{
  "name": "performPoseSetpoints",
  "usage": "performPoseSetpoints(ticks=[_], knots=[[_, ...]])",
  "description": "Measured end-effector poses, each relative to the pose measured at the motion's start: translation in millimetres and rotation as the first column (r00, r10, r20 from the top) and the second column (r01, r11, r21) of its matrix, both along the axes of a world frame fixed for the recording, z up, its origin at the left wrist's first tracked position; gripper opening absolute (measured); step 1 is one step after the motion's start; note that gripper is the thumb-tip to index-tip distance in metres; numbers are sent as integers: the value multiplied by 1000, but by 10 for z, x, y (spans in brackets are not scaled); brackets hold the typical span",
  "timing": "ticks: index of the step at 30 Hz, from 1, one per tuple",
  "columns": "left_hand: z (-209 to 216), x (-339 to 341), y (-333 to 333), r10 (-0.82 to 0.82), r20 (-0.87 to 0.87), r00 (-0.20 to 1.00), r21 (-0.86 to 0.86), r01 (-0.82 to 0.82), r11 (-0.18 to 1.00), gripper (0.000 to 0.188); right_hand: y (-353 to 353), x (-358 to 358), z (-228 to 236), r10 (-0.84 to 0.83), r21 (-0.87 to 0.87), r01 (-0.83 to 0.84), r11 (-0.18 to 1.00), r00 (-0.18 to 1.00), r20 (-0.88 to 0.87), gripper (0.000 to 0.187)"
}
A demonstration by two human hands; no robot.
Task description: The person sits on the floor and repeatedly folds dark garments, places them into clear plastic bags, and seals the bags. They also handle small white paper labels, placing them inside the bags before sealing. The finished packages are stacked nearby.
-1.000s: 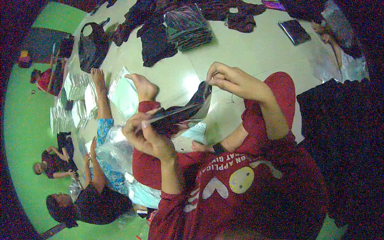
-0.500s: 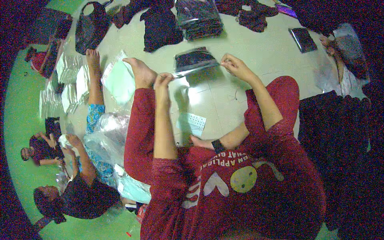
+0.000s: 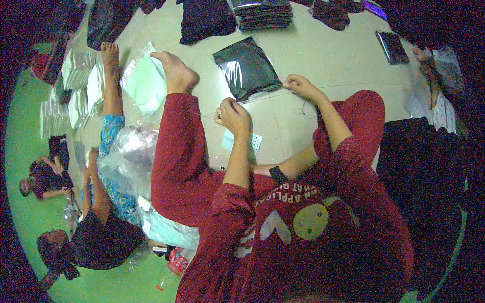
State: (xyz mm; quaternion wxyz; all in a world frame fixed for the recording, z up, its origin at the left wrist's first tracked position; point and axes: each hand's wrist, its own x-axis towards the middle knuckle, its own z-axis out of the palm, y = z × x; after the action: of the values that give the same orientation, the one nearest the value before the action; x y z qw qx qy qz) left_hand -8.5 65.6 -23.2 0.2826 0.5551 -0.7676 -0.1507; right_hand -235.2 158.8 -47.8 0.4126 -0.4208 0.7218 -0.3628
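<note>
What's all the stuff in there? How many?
bagged packet: 1, black, upper middle
packet stack: 1, black, top middle
lone packet: 1, black, upper right
loose garments: several, black, top
garment pile: 1, black, right
flat packet: 1, pale green, upper left
bundled packets: many, white, left
plastic film: uncountable, clear, left
dotted sheet: 1, pale blue, middle
bottle: 1, red label, lower left
other people: 2, dark tops, left
another person's limb: 1, bare, upper right
wearer's legs: 2, red trousers, middle
left grip: 1, bare, middle
right grip: 1, bare, bagged packet's corner
</note>
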Motion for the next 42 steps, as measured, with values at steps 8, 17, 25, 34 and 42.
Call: performPoseSetpoints(ticks=[8, 17, 25, 34, 42], knots=[[64, 85, 32, -85, 387, 918, -45, 111, 993, 38, -11, -20, -102, -62, 58, 57, 997, 994, 89, 13], [249, -533, 18, -742, 162, 650, -133, 760, 636, 42, -31, 21, 6, -11, 35, 6, 999, 991, 133, 11], [137, -778, -45, -657, 442, 611, -22, 739, 673, 53, 113, -84, 301, -73, 270, 49, 962, 994, 81, 15], [403, -142, -114, -590, 469, 657, -32, 680, 732, 39, 261, -404, 416, -146, 165, 137, 977, 988, 46, 39], [1429, -215, -798, -673, -224, 705, 47, 698, 715, 23, 239, -425, 278, -121, 156, 122, 980, 993, -10, 49]])
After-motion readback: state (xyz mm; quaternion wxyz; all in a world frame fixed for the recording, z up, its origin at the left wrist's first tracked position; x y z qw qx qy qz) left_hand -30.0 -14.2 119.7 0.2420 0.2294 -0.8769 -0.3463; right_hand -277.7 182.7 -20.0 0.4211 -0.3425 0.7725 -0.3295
